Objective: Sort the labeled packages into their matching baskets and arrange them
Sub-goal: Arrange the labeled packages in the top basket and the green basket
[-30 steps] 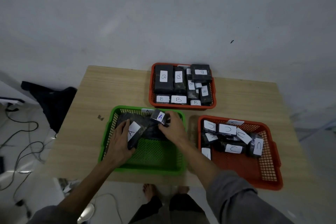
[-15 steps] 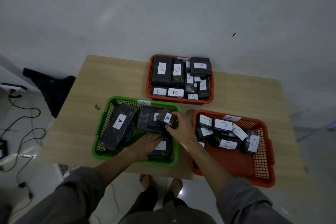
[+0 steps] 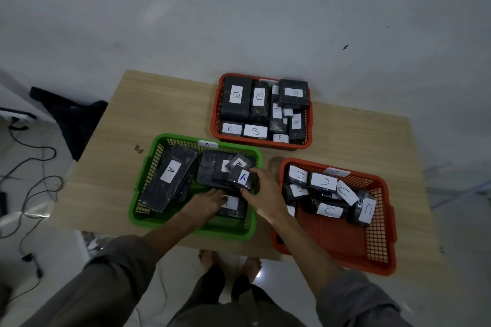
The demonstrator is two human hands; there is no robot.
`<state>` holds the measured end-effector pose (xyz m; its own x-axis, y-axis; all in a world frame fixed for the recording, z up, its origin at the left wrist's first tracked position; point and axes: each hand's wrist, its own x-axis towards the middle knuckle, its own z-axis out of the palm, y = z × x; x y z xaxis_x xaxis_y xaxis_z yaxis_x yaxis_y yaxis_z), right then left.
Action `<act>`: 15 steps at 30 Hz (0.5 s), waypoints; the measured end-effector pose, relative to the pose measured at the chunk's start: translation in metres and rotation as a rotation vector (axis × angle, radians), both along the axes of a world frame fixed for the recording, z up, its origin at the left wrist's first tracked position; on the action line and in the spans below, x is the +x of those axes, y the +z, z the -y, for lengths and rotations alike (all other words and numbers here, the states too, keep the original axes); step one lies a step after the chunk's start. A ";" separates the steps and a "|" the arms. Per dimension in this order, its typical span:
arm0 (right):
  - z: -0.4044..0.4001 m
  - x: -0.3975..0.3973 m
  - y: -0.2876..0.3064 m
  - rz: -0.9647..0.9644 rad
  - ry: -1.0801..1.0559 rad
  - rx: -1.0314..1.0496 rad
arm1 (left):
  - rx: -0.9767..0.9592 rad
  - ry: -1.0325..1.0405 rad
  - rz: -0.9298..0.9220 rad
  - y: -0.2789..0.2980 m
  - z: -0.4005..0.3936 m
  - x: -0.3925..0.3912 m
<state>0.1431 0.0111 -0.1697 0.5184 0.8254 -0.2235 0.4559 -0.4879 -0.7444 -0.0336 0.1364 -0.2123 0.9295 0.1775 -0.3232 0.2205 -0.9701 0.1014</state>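
A green basket (image 3: 144,188) tagged A holds black wrapped packages with white A labels. A long A package (image 3: 170,180) leans along its left side. My right hand (image 3: 265,194) grips a small A package (image 3: 240,176) over the basket's right part, above a flat dark package (image 3: 212,171). My left hand (image 3: 207,203) rests flat, fingers together, on a package (image 3: 232,207) at the basket's front right. An orange basket (image 3: 216,125) at the back holds B packages. A second orange basket (image 3: 382,220) on the right holds C packages.
All three baskets stand on a light wooden table (image 3: 114,167) against a white wall. The C basket overhangs the table's front edge. Dark cloth (image 3: 71,119) and cables (image 3: 34,183) lie on the floor to the left. My bare feet (image 3: 231,263) show below.
My left hand let go of the long A package, which now lies along the basket's left side, and moved right onto a front package. My right hand still holds the small A package.
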 end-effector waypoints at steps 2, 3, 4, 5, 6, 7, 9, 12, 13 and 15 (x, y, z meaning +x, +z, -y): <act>0.000 0.000 0.001 0.011 0.023 -0.012 | 0.001 0.028 0.021 0.002 -0.004 -0.002; 0.001 -0.001 0.001 0.019 0.037 -0.020 | -0.030 0.036 0.004 0.002 -0.006 -0.003; 0.001 -0.002 0.001 0.029 0.057 -0.031 | -0.079 0.061 -0.026 0.003 -0.009 -0.005; 0.001 -0.003 0.000 0.043 0.087 -0.046 | -0.130 0.103 -0.044 0.004 -0.011 -0.007; 0.001 -0.005 -0.001 0.075 0.132 -0.069 | -0.167 0.151 -0.028 0.006 -0.014 -0.010; 0.002 -0.007 -0.003 0.138 0.195 -0.101 | -0.187 0.196 0.028 0.010 -0.017 -0.013; 0.003 -0.014 -0.010 0.353 0.356 -0.182 | -0.185 0.254 0.184 0.019 -0.024 -0.020; 0.007 -0.020 -0.021 0.555 0.502 -0.280 | -0.044 0.314 0.393 0.028 -0.035 -0.030; 0.008 -0.021 -0.024 0.575 0.512 -0.301 | -0.001 0.361 0.429 0.031 -0.038 -0.032; 0.008 -0.022 -0.027 0.617 0.508 -0.325 | 0.066 0.508 0.417 0.036 -0.045 -0.035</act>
